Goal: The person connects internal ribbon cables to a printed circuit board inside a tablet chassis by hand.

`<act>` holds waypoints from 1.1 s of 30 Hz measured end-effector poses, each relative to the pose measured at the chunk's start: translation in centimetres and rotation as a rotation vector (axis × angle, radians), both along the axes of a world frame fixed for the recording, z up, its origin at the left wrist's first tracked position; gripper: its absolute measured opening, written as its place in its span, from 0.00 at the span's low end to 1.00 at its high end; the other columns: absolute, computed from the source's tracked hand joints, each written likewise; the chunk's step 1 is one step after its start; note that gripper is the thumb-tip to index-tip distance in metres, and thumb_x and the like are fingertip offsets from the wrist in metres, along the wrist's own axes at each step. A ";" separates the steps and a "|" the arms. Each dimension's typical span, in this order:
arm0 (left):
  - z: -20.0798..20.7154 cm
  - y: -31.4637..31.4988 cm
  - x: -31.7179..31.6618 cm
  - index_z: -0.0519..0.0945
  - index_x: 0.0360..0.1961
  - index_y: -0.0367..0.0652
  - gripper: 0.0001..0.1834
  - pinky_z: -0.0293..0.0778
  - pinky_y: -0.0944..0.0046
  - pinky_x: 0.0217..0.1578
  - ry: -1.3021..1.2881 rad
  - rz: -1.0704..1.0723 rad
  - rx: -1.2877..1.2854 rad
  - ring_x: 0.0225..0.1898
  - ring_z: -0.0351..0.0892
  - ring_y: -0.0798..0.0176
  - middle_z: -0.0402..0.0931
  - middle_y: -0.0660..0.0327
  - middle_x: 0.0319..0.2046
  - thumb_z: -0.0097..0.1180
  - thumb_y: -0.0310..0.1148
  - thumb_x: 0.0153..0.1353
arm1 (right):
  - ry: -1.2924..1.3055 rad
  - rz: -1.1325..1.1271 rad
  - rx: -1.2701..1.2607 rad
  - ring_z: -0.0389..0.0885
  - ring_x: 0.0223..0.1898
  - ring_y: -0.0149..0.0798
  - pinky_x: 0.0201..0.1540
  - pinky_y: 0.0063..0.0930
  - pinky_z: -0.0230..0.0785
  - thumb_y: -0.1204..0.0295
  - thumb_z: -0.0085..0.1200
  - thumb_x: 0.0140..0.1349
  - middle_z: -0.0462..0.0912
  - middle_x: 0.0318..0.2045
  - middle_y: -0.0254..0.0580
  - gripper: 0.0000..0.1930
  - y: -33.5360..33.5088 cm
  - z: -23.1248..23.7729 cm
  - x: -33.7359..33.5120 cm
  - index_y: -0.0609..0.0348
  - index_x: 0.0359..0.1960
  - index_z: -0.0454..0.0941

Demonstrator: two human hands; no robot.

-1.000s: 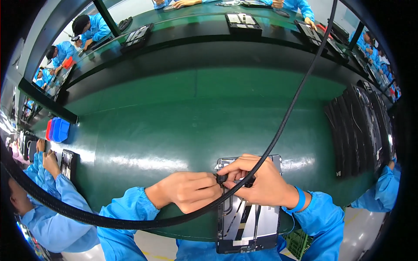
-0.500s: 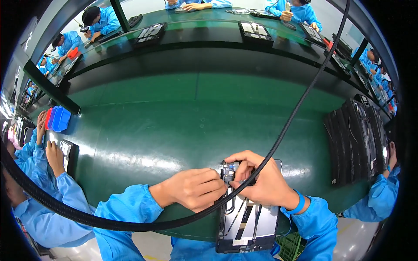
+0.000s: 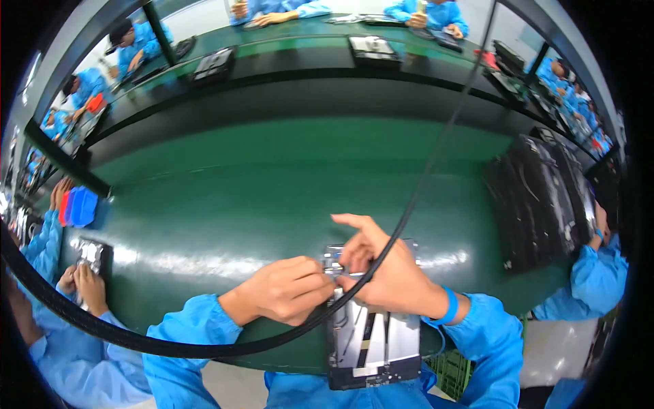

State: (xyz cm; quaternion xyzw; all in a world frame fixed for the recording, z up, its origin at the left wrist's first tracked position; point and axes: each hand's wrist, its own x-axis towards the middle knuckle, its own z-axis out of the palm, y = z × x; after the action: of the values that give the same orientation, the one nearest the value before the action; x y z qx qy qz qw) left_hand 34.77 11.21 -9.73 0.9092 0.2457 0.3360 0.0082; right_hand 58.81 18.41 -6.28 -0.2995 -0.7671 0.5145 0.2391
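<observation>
An opened tablet (image 3: 375, 378) lies before me, with white battery panels, dark strips and circuit boards at both ends. Its lower end reaches past the table's near edge. My left hand (image 3: 289, 290) is closed in a pinch at the tablet's upper left side; what its fingertips hold is hidden. Over the upper board, my right hand (image 3: 392, 273) has its index finger stretched out, other fingers curled and thumb low near the left fingertips. I make out nothing held in it. A blue band (image 3: 448, 305) circles the right wrist.
A thick black cable (image 3: 225, 352) arcs across the view, passing over both hands. Dark panels (image 3: 535, 204) stand stacked at the right, near a person's hand. At the left, another person's hands (image 3: 88, 286) touch a device beside blue bins (image 3: 82, 206). A raised shelf (image 3: 286, 88) spans the back.
The view has shifted, so the tablet and my hands appear slightly farther left. My right index finger has lifted and straightened away from the board. My left hand keeps its pinch.
</observation>
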 end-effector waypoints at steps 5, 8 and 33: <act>0.6 0.1 0.2 0.89 0.42 0.34 0.24 0.85 0.55 0.42 0.018 0.033 0.027 0.37 0.84 0.52 0.84 0.56 0.38 0.64 0.27 0.37 | 0.139 -0.070 0.125 0.83 0.40 0.42 0.48 0.39 0.80 0.81 0.69 0.56 0.77 0.58 0.53 0.52 -1.0 -1.5 0.4 0.53 0.84 0.57; 0.6 -0.6 0.4 0.90 0.38 0.38 0.20 0.84 0.55 0.42 0.033 0.130 0.072 0.37 0.84 0.55 0.84 0.59 0.35 0.64 0.26 0.37 | 0.157 -0.098 0.143 0.80 0.48 0.42 0.53 0.38 0.79 0.81 0.71 0.58 0.72 0.63 0.54 0.52 -2.6 -0.3 2.2 0.54 0.85 0.56; -0.2 8.5 -3.0 0.88 0.54 0.38 0.28 0.72 0.43 0.73 0.044 0.564 -0.046 0.69 0.75 0.34 0.76 0.37 0.66 0.59 0.16 0.47 | -1.116 -0.969 1.369 0.81 0.44 0.47 0.46 0.40 0.73 0.61 0.77 0.53 0.81 0.31 0.41 0.38 -1.0 9.4 27.4 0.56 0.67 0.82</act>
State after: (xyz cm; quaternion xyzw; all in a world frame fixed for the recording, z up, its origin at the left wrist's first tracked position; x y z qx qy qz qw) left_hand 31.72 19.72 -9.90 0.8118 0.4965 0.2993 -0.0702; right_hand 86.21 17.38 3.17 -0.5754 -0.6956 -0.4033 0.1498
